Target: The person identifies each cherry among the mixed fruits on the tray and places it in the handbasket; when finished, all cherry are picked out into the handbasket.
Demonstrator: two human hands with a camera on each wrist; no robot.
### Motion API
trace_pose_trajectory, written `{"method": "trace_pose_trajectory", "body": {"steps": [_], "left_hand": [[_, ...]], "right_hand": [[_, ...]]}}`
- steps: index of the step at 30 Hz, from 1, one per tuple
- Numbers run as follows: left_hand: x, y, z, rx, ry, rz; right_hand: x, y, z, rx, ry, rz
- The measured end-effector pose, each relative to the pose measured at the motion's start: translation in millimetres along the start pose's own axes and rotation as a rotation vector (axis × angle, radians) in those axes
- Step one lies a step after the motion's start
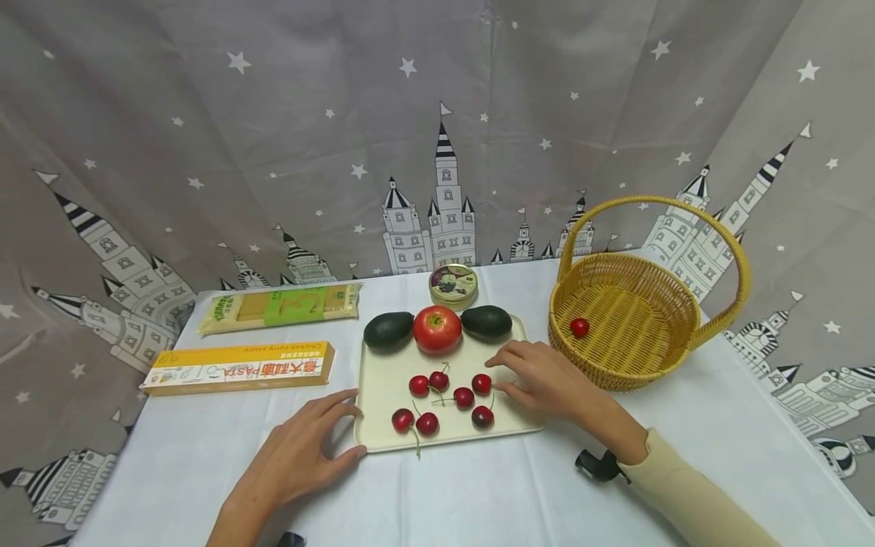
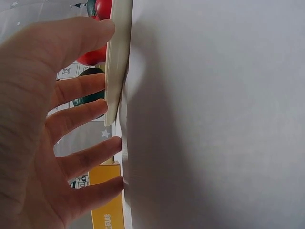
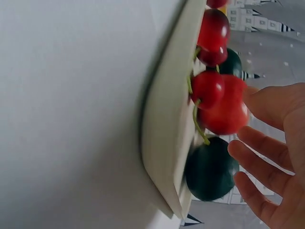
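Observation:
Several dark red cherries point(image 1: 463, 398) with thin stems lie on a cream rectangular tray point(image 1: 378, 384). Along the tray's back sit a red tomato-like fruit point(image 1: 437, 331) and two dark green avocado-like fruits, one on the left point(image 1: 388, 332) and one on the right point(image 1: 487, 323). My left hand point(image 1: 297, 452) has its fingers spread at the tray's left edge, thumb and fingertips against the rim. Over the tray's right side, my right hand point(image 1: 547, 380) reaches in with fingers apart, thumb close beside the rightmost cherry point(image 1: 481, 384). Nothing shows between those fingers in the right wrist view.
A yellow wicker basket point(image 1: 673, 365) with a tall handle stands right of the tray, one cherry point(image 1: 579, 327) inside. A round tin point(image 1: 453, 285) is behind the tray. To the left lie a noodle packet point(image 1: 283, 306) and a pasta box point(image 1: 239, 368). A curtain hangs behind.

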State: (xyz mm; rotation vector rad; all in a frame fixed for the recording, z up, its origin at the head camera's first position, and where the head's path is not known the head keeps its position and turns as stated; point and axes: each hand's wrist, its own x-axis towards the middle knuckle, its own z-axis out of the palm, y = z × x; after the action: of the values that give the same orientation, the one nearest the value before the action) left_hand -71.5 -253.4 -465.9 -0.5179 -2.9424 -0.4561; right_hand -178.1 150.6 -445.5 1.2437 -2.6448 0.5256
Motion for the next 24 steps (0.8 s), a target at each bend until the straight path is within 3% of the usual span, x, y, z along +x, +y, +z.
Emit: {"method": "trace_pose_trajectory", "body": {"steps": [24], "left_hand": [[1.1,1.7,0.3,0.011,-0.034,-0.044]], "right_hand": [[9.4,-13,25,0.034,-0.083,-0.023]]}}
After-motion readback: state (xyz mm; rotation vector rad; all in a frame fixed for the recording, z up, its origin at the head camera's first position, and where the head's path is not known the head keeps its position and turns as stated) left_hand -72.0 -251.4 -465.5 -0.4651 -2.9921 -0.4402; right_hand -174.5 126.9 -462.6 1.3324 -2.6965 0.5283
